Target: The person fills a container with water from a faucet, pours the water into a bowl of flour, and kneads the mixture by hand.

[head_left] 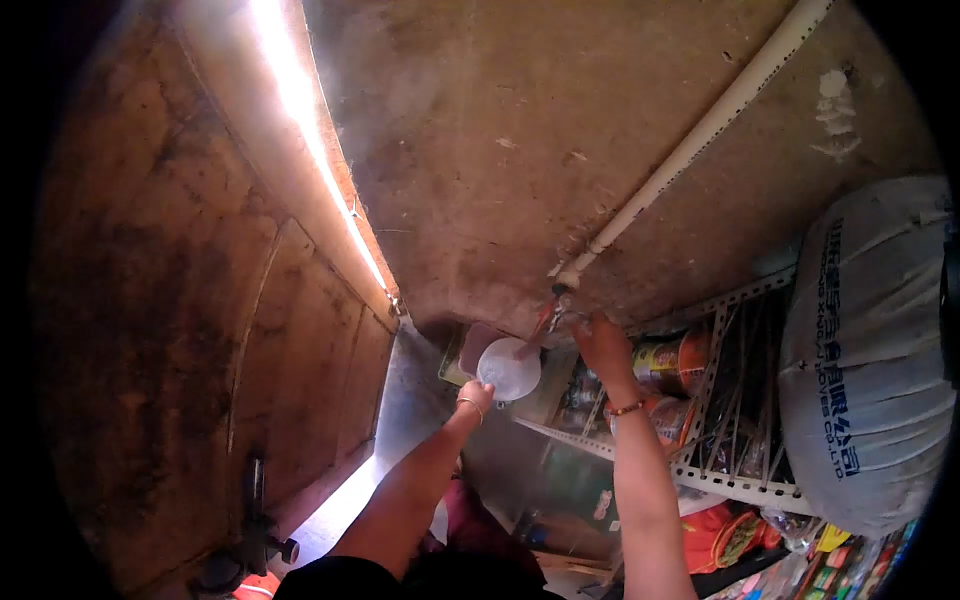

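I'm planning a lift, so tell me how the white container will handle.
The white container seems fairly stiff: its rim looks round though the left hand grips one edge. Held only at that side, it would probably tip if heavily filled.

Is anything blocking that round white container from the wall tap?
Nothing plainly does. Only a narrow reddish piece, perhaps a spout, shows between the round white container, held in the left hand, and the wall tap below the long cream-coloured pipe.

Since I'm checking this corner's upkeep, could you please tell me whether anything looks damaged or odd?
At left, the brown panel is unevenly blotched dark; right of the pipe, a ragged white patch interrupts the brown wall.
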A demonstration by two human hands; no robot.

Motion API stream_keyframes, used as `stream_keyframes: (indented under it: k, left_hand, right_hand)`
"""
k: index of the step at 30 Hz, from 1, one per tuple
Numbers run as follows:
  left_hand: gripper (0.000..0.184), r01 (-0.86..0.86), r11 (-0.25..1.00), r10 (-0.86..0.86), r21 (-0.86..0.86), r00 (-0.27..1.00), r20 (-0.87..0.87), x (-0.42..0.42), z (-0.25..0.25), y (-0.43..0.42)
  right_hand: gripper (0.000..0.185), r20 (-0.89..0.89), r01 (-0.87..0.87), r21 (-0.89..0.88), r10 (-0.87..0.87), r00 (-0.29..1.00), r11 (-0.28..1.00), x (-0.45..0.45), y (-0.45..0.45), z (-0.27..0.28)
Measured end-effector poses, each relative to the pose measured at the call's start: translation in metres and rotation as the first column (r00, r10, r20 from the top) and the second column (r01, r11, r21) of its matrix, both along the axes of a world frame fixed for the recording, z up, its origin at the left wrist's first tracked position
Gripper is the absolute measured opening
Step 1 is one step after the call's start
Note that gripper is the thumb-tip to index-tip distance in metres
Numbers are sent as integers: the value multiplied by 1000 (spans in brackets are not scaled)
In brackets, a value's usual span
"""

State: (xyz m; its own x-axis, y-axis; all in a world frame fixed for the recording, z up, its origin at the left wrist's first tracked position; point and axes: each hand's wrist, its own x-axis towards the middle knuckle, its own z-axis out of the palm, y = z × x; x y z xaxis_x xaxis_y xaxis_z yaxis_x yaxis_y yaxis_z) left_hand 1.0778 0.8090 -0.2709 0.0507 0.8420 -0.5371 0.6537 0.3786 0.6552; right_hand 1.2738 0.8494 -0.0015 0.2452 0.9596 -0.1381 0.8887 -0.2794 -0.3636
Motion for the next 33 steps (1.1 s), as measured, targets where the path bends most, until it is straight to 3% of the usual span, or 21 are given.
stream_keyframes:
  k: [3, 7, 9, 11, 15, 17, 19, 20, 22, 24, 25, 26, 28, 29, 30, 31, 32, 33]
  left_hand:
    - [36, 64, 998, -66, -29, 997, -46, 1, 3, 4]
    - [36, 29, 999, -30, -31, 999, -42, 1, 7, 5]
    - [42, 61, 992, -60, -110, 998, 13, -4, 10, 3]
    - [41, 40, 990, -38, -132, 999, 23, -5, 15, 2]
    - [39, 26, 985, -18, -168, 999, 47, -12, 26, 0]
    - [37, -17, 988, 29, -156, 997, 70, -17, 27, -4]
    - [35, -63, 988, 77, -144, 993, 94, -24, 20, -11]
    - [31, 58, 998, -57, -21, 997, 42, -32, 6, -17]
    - [28, 162, 981, -160, 107, 987, -26, -44, -25, -29]
    - [21, -61, 980, 56, 187, 998, 33, -57, -61, -61]
    - [21, -124, 971, 110, 205, 991, 77, -70, -63, -70]
    - [21, -149, 969, 127, 197, 985, 119, -85, -57, -81]
    - [20, -159, 967, 125, 197, 977, 174, -113, -38, -110]
    - [20, -173, 964, 132, 204, 971, 201, -132, -28, -130]
    - [20, -189, 960, 144, 208, 966, 216, -150, -20, -154]
    - [20, -216, 954, 167, 208, 959, 229, -169, -14, -179]
    - [20, -251, 944, 199, 213, 951, 237, -189, -7, -205]
    - [20, -286, 933, 232, 218, 942, 244, -207, -1, -231]
  right_hand:
    - [39, 22, -2, 28, 1, 1000, 1000, 2, 1, -3]
    - [37, 48, 16, 8, -16, 999, 1000, 1, 4, -5]
    - [36, 59, 23, 12, -24, 998, 1000, -4, 2, -6]
    - [39, 115, -63, -81, 72, 991, 995, -7, 6, -7]
    - [43, 95, -50, -138, 64, 993, 989, -46, 14, 20]
    - [42, -414, -20, -289, -107, 904, 957, -52, 22, 11]
    - [40, -420, -7, -225, -90, 903, 974, -38, 20, -33]
    - [37, -406, -39, -148, -25, 913, 988, -37, 8, -40]
    - [31, -362, -128, -55, 100, 927, 990, -44, -23, -38]
    - [26, -351, -206, -94, 161, 923, 974, -69, -58, -16]
    - [24, -349, -307, -32, 277, 895, 951, -87, -71, -14]
    - [23, -341, -409, 32, 395, 853, 912, -111, -85, -11]
    - [22, -312, -696, -57, 650, 693, 715, -168, -116, 12]
    - [23, -405, -732, 334, 792, 457, 594, -201, -145, -3]
    - [21, -408, -883, 86, 825, 392, 462, -245, -162, 27]
    - [19, -210, -982, -77, 961, 183, 170, -292, -184, 30]
    - [17, -346, -834, 533, 936, -62, 142, -324, -221, 25]
    - [17, -342, -797, 603, 911, -232, 23, -358, -252, 12]
